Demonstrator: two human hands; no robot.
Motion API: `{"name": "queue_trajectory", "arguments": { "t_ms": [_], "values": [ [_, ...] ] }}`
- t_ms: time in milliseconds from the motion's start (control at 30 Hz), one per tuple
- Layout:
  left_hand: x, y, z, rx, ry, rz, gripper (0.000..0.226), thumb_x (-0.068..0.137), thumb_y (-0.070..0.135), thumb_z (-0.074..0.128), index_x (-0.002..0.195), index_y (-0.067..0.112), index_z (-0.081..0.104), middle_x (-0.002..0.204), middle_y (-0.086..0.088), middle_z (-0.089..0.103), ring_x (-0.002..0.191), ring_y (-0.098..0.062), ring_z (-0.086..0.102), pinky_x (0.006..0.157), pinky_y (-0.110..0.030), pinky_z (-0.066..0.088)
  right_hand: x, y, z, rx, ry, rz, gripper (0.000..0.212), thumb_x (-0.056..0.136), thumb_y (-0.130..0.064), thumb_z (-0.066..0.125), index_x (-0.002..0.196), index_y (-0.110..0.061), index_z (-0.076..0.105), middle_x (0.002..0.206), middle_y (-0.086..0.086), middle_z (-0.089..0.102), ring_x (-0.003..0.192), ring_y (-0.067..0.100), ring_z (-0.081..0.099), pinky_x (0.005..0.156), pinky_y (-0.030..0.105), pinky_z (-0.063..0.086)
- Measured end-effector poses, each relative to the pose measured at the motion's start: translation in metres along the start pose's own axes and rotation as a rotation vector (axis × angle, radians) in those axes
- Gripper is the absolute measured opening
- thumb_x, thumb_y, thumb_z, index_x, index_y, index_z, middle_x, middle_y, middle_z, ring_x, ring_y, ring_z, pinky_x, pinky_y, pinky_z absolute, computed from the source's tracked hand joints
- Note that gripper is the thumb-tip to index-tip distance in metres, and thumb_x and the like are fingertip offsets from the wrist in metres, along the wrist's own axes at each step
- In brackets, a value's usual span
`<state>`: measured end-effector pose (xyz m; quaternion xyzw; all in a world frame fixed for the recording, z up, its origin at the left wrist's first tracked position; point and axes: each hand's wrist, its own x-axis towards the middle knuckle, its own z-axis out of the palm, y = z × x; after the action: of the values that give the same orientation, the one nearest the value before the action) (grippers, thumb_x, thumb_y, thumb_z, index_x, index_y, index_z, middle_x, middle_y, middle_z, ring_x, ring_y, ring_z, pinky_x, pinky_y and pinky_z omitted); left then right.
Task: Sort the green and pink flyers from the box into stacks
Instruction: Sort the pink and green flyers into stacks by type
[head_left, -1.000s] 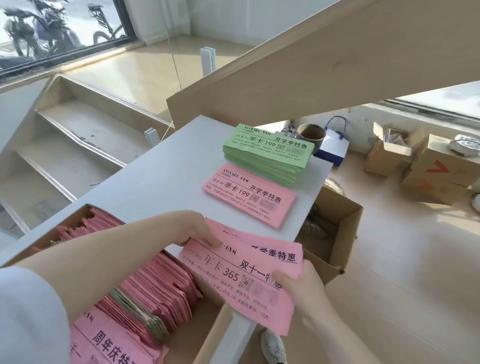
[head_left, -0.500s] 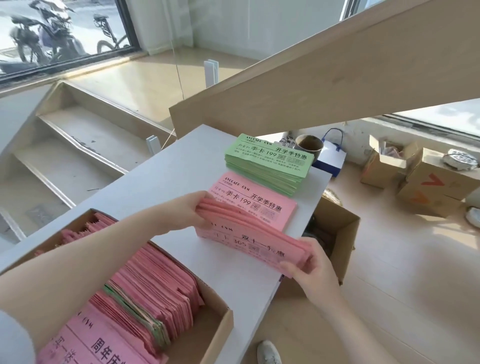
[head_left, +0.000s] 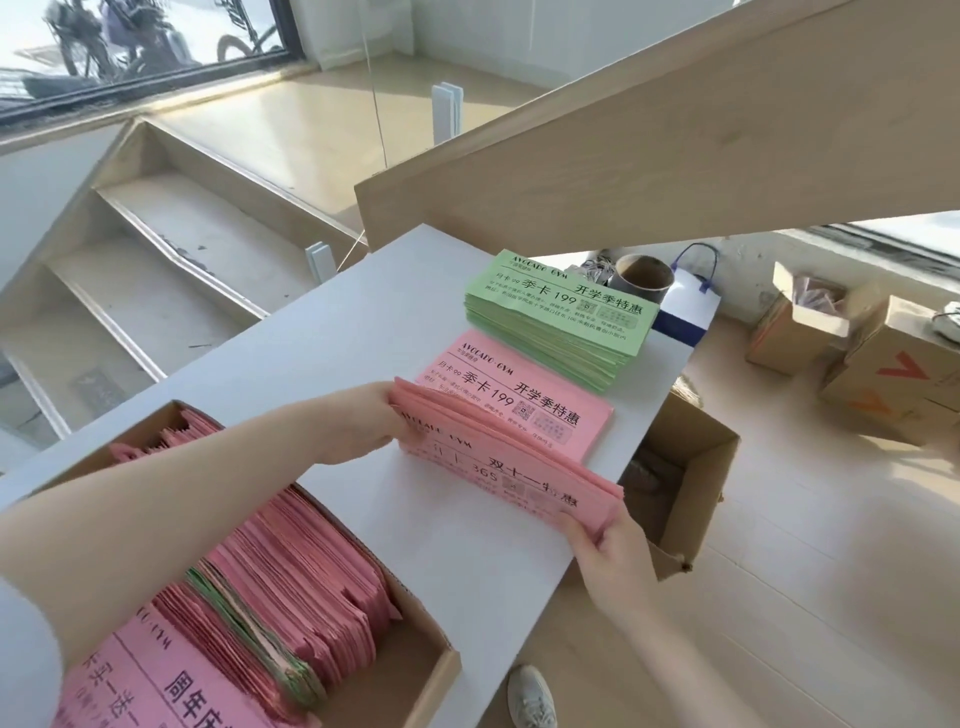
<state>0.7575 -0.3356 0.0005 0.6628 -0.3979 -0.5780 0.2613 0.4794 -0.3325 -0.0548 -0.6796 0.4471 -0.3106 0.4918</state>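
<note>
The green stack (head_left: 561, 322) and flat pink flyer (head_left: 540, 410) both read "AVOCADO GYM" — "199"; held pink bundle (head_left: 498, 462) — "365".

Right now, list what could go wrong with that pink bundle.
1. The bundle of pink paper flyers, held at its ends by the left hand and right hand, reaches the white table's edge; loose sheets might slip into the open cardboard box below.
2. Its print differs from the flat pink flyer beyond; stacks could get mixed.

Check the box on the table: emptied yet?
Not empty. The box still holds a thick row of pink flyers standing on edge, with some green ones among them.
</note>
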Motion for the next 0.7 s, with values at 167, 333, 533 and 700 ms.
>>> {"name": "queue_trajectory", "arguments": {
  "t_ms": [167, 333, 533, 700],
  "values": [
    [0.009, 0.005, -0.003, 0.006, 0.035, 0.005, 0.032, 0.088, -0.004, 0.053, 0.115, 0.011, 0.061, 0.113, 0.0, 0.067, 0.107, -0.013, 0.062, 0.09, -0.022, 0.049, 0.017, -0.005, -0.005, 0.129, 0.029, 0.101, 0.042, 0.089, 0.003, 0.054, 0.101, -0.037, 0.052, 0.09, -0.039, 0.064, 0.092, -0.018, 0.057, 0.077, 0.005, 0.044],
    [0.032, 0.038, -0.009, 0.019, 0.261, 0.118, 0.02, 0.091, 0.009, 0.055, 0.108, 0.018, 0.061, 0.104, -0.001, 0.069, 0.097, -0.02, 0.066, 0.083, -0.035, 0.053, 0.055, -0.012, -0.009, 0.32, 0.06, 0.26, 0.034, 0.091, -0.005, 0.055, 0.119, -0.025, 0.054, 0.114, -0.01, 0.067, 0.109, 0.011, 0.061, 0.097, 0.043, 0.048],
    [0.076, 0.052, -0.006, 0.229, 0.473, 0.041, 0.017, 0.093, 0.018, 0.052, 0.107, 0.012, 0.06, 0.104, -0.008, 0.066, 0.084, -0.023, 0.062, 0.067, -0.03, 0.052, 0.093, -0.025, -0.018, 0.331, -0.102, 0.499, 0.018, 0.095, -0.009, 0.049, 0.101, -0.023, 0.059, 0.094, 0.004, 0.073, 0.072, 0.025, 0.07, 0.061, 0.034, 0.052],
    [0.092, 0.047, -0.004, 0.457, 0.446, 0.077, 0.053, 0.093, 0.024, 0.052, 0.142, 0.019, 0.033, 0.133, -0.005, 0.051, 0.112, -0.024, 0.053, 0.088, -0.033, 0.048, 0.104, -0.014, -0.031, -0.076, -0.118, 0.539, 0.023, 0.093, -0.034, 0.053, 0.09, -0.012, 0.062, 0.073, 0.005, 0.072, 0.052, 0.024, 0.065, 0.042, 0.025, 0.043]
  ]
}}
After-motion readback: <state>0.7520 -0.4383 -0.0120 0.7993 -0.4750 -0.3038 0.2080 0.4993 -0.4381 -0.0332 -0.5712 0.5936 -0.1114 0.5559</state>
